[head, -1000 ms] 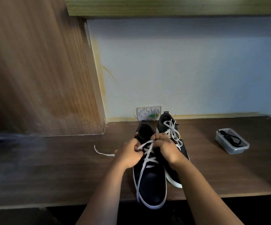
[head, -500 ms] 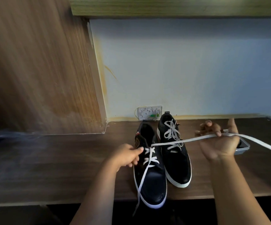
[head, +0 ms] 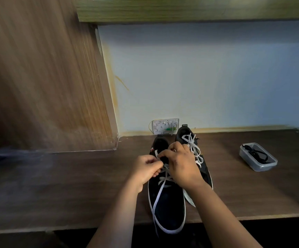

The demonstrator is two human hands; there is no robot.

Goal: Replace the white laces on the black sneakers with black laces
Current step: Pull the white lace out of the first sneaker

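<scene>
White lace (head: 164, 178) pinched by left hand (head: 145, 171) and right hand (head: 181, 167).

Two bare forearms enter from the lower edge, with no sleeve, cuff or glove on either; the left hand (head: 146, 171) and the right hand (head: 182, 164) are bare too, showing no ring, watch, band or strap at the wrists; the fingers (head: 164, 153) are uncovered, their nails too small to tell.

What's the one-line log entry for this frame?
step: unlacing near sneaker | hands: left hand, right hand pinch white lace | black laces: in tub
</scene>
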